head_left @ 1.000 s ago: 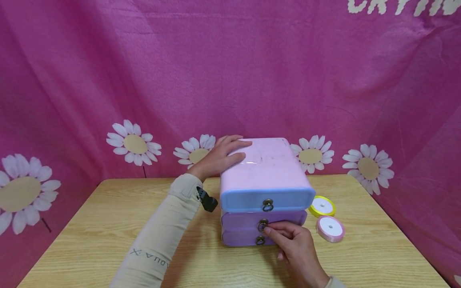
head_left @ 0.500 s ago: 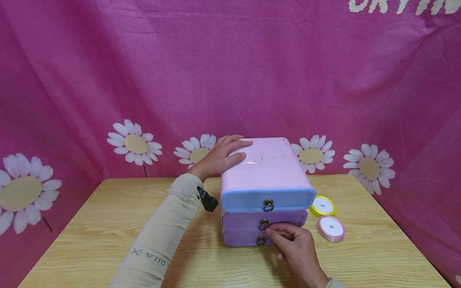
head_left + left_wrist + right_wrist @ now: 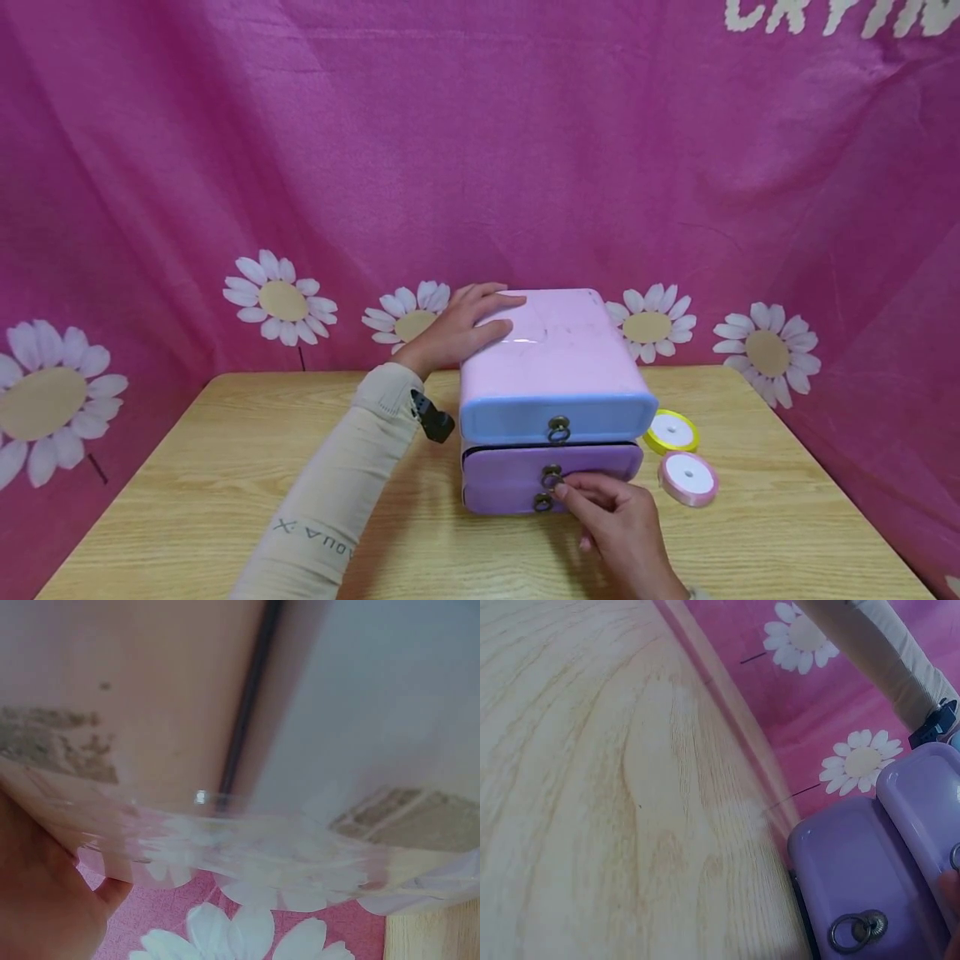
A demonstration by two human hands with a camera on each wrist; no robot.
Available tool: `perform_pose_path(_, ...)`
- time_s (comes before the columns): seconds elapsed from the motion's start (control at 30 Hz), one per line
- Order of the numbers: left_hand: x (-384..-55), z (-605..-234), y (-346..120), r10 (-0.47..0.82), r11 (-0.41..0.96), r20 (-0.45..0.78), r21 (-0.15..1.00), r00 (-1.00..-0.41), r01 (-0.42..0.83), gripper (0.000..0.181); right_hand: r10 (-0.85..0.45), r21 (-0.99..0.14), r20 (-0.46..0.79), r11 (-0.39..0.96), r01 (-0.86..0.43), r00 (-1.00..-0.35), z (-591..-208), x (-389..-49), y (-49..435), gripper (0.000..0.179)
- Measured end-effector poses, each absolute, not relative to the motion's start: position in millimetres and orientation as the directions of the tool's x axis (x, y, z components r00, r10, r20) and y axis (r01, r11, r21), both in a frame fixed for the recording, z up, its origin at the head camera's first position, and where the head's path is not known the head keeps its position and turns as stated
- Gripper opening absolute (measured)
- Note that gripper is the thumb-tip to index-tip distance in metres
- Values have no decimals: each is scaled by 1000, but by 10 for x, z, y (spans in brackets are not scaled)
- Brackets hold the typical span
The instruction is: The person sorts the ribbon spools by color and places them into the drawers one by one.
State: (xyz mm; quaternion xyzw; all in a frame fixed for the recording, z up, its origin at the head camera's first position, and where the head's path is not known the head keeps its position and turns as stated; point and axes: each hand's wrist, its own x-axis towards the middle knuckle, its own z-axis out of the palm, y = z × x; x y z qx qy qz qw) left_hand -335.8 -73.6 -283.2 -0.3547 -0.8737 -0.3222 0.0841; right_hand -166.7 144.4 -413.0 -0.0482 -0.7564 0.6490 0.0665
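Observation:
A small drawer cabinet with a pink top (image 3: pixel 558 358) stands on the table. Its upper drawer (image 3: pixel 498 419) is blue, and the middle drawer (image 3: pixel 502 471) is purple and slightly pulled out, with a dark gap along its upper edge. My right hand (image 3: pixel 626 525) pinches the ring pull (image 3: pixel 551 477) of that middle drawer. In the right wrist view the purple bottom drawer (image 3: pixel 862 862) shows its own ring pull (image 3: pixel 847 934). My left hand (image 3: pixel 461 327) rests with spread fingers on the cabinet's top left edge; the left wrist view shows the cabinet side (image 3: pixel 150 735) close up.
Right of the cabinet lie a yellow ribbon spool (image 3: pixel 672 431) and a pink ribbon spool (image 3: pixel 688 477), nearly touching. A wooden table (image 3: pixel 262 450) carries everything. Behind it hangs a magenta cloth (image 3: pixel 480 167) with printed daisies.
The middle drawer has come out a little toward me, opening a dark gap under the blue drawer. My right hand has moved slightly with it. The left hand has stayed put.

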Motion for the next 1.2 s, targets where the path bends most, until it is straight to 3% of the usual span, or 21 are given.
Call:
perform_pose_path(0.7, -3342, -2826, -725, 563, 527, 404, 496, -721, 690, 43, 125, -982, 26, 191, -2, -992, -4108, -1538, 1497, 21)
perform_pose_path(1.2, -3340, -2814, -713, 546, 532, 383, 529, -745, 661, 43, 129, -980, 34, 197, -8, -991, -4100, -1421, 1521, 20)
